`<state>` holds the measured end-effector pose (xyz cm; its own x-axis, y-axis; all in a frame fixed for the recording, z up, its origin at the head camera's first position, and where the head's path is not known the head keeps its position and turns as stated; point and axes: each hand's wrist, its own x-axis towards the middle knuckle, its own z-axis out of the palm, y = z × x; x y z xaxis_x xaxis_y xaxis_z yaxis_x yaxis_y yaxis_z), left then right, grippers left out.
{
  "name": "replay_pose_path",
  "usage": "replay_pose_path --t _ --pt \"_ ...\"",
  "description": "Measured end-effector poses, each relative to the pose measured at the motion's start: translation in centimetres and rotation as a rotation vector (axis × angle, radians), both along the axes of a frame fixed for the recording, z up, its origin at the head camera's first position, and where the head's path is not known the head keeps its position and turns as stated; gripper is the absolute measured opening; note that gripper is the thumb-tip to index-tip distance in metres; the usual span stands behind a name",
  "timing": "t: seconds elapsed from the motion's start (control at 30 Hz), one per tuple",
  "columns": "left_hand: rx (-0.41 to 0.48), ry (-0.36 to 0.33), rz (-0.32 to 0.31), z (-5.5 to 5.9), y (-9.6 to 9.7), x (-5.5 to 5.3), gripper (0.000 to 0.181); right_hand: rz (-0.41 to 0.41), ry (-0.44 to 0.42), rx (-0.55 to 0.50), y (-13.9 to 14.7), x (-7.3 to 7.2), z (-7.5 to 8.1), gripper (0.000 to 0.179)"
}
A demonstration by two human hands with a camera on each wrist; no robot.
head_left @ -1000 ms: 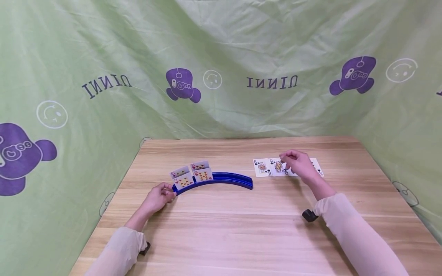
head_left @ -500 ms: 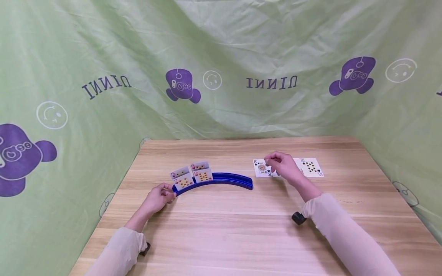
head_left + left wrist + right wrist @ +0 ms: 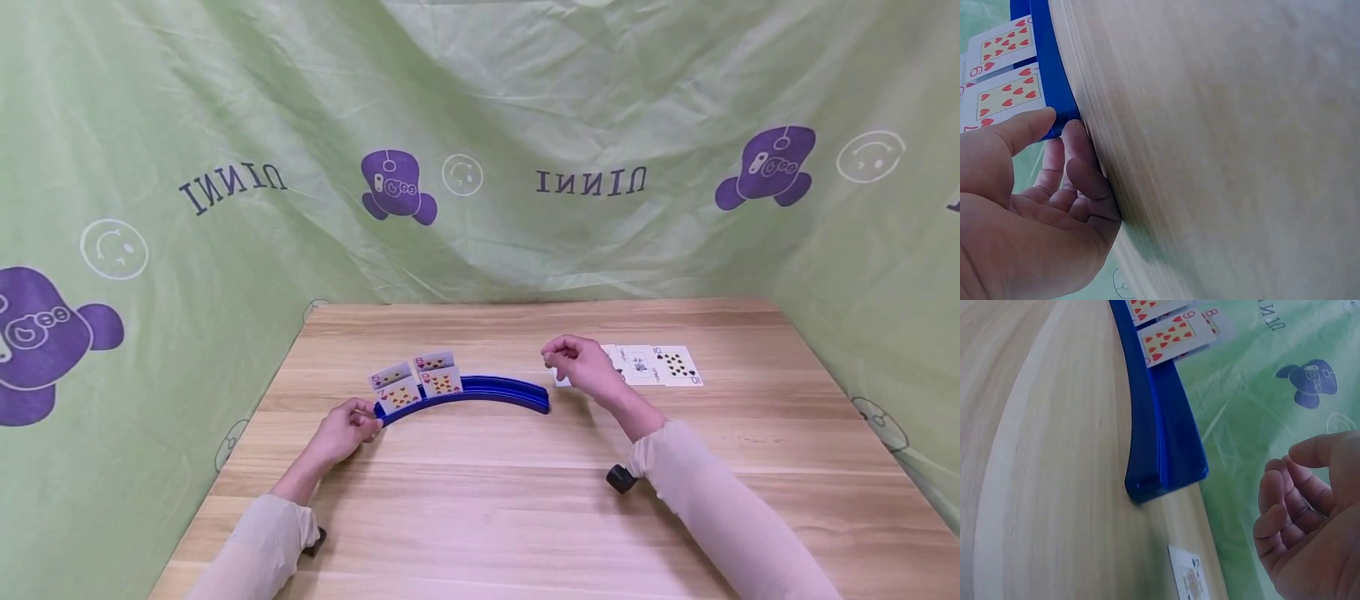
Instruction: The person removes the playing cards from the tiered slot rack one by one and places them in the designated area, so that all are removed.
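A curved blue playing card holder (image 3: 498, 387) lies on the table with two tiers of cards at its left end. In front stand the seven of hearts (image 3: 399, 395) and the nine of hearts (image 3: 442, 382); a five (image 3: 392, 375) and an eight (image 3: 435, 361) are behind. My left hand (image 3: 347, 428) pinches the holder's left end between thumb and fingers. Loosely curled and holding nothing, my right hand (image 3: 588, 367) hovers near the holder's right end. It hides most of a card in the row at the right; a face card (image 3: 1192, 580) shows below it in the right wrist view.
The row on the wooden table (image 3: 480, 500) continues rightward with a jack-like face card (image 3: 639, 365) and the ten of spades (image 3: 677, 365). A green printed cloth (image 3: 480, 242) hangs behind and at both sides of the table.
My right hand has moved left along the row of cards towards the holder, uncovering the cards at the right and covering the king. My left hand stays at the holder's end.
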<state>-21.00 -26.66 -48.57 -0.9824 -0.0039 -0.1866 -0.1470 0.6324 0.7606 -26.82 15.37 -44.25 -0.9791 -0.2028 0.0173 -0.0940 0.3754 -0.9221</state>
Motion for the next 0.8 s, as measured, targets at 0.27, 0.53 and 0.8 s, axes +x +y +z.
replay_pose_path --t 0.27,0.53,0.8 --pt "0.001 -0.002 0.004 -0.1 0.0 0.1 0.027 0.040 -0.005 -0.023 -1.7 0.1 -0.1 0.022" --pt "0.020 0.004 0.011 -0.3 0.0 0.0 0.027 0.060 0.001 -0.075 -3.2 0.2 -0.3 0.021" --pt "0.015 0.006 0.012 -0.2 -0.1 0.0 0.027 0.082 -0.003 -0.071 -4.4 0.6 -0.3 0.025"
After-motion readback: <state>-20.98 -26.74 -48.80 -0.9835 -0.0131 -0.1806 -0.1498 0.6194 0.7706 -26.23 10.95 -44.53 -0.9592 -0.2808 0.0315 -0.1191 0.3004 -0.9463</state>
